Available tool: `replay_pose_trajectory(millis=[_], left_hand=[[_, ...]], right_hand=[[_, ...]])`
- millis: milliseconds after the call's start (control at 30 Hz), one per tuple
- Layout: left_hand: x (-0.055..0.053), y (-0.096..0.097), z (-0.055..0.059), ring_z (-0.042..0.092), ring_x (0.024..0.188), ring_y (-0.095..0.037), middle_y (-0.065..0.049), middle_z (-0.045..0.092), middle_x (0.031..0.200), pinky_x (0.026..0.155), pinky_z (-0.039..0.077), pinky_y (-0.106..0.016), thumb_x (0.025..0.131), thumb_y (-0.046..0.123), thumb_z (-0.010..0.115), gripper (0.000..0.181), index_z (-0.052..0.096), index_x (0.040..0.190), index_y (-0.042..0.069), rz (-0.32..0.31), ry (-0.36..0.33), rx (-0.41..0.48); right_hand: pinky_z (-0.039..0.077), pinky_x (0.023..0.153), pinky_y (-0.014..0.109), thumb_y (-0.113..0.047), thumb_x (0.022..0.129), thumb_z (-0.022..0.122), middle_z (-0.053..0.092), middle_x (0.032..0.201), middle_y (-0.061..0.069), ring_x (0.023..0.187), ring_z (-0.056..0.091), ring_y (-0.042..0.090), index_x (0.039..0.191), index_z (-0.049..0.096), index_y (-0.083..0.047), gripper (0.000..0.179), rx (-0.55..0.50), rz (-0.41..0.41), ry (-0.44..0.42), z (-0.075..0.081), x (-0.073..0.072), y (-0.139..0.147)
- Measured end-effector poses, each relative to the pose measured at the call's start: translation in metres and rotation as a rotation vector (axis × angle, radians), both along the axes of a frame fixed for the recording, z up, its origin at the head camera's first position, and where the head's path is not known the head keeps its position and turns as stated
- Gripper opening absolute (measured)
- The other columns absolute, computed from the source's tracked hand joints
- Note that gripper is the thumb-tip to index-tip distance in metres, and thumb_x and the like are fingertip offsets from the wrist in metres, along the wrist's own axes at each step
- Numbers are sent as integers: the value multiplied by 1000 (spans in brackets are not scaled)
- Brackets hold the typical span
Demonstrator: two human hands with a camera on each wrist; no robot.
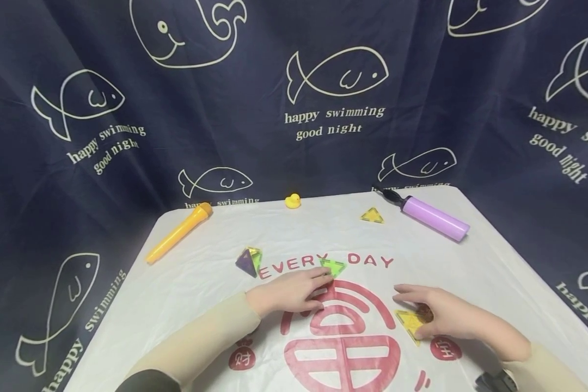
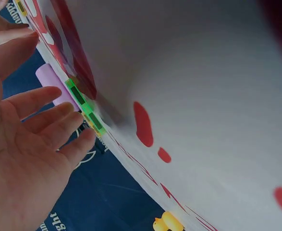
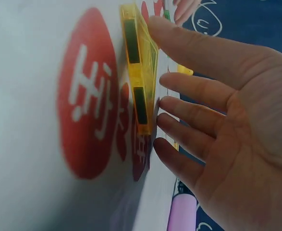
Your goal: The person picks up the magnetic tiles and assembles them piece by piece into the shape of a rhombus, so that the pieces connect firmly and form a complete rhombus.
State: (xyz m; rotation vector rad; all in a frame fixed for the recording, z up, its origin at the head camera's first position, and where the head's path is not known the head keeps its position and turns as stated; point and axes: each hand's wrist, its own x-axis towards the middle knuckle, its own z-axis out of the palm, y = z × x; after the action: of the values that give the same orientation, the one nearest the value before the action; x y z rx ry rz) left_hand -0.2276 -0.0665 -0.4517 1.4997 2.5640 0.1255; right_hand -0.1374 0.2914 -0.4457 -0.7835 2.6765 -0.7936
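My left hand [image 1: 294, 291] reaches over the white tablecloth with its fingers extended. Its fingertips are right at a green triangular magnetic tile [image 1: 334, 267], seen edge-on as a green tile [image 2: 85, 106] in the left wrist view. At the right, my right hand [image 1: 453, 314] has its fingers loosely spread beside a yellow triangular magnetic tile [image 1: 408, 325]. The thumb tip overlaps that yellow tile [image 3: 137, 72] near one end in the right wrist view. Left of the printed lettering lies a small group of purple, green and yellow tiles [image 1: 250, 262].
Along the back stand a yellow rubber duck [image 1: 292, 201], another yellow triangular tile [image 1: 372, 215] and a purple hand pump [image 1: 433, 218] with a black end. An orange microphone-shaped toy [image 1: 178, 233] lies at the left edge. A dark fish-printed curtain [image 1: 255, 130] hangs behind the table.
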Motion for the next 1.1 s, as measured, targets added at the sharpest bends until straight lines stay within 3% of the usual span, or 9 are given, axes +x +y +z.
replay_pose_trajectory(millis=[133,267,533,800,1100], left_hand=[[-4,2,1,41,144,-22,-8,36,162,115,36,-30,100,44,65,68,44,155,10,28,-1,-40],[-7,2,0,40,144,-22,-8,35,163,116,35,-31,100,47,63,68,44,155,10,25,0,-57],[-13,8,-4,42,143,-21,-9,38,161,115,35,-29,101,46,62,65,49,151,8,11,24,-33],[-12,6,0,38,146,-19,-6,38,161,117,33,-30,100,46,63,65,48,153,10,70,17,-59],[-10,13,-2,36,147,-19,-7,34,163,116,33,-30,100,49,62,71,43,156,10,106,1,-69]], right_hand=[[49,90,29,-40,68,92,56,130,8,114,51,23,131,68,-13,73,-50,10,48,-7,9,4],[46,77,26,-33,65,94,52,114,-5,98,43,9,130,67,-15,73,-91,1,54,-14,13,4],[49,78,29,-33,70,92,55,106,-9,91,48,6,123,66,-15,61,-41,-50,65,-15,7,0],[40,68,24,-31,77,89,47,94,-6,79,44,5,136,62,-11,67,-39,-58,81,-13,-13,-18],[52,76,33,-29,79,88,53,101,-3,83,51,10,113,64,-16,44,11,-67,145,-10,-42,-33]])
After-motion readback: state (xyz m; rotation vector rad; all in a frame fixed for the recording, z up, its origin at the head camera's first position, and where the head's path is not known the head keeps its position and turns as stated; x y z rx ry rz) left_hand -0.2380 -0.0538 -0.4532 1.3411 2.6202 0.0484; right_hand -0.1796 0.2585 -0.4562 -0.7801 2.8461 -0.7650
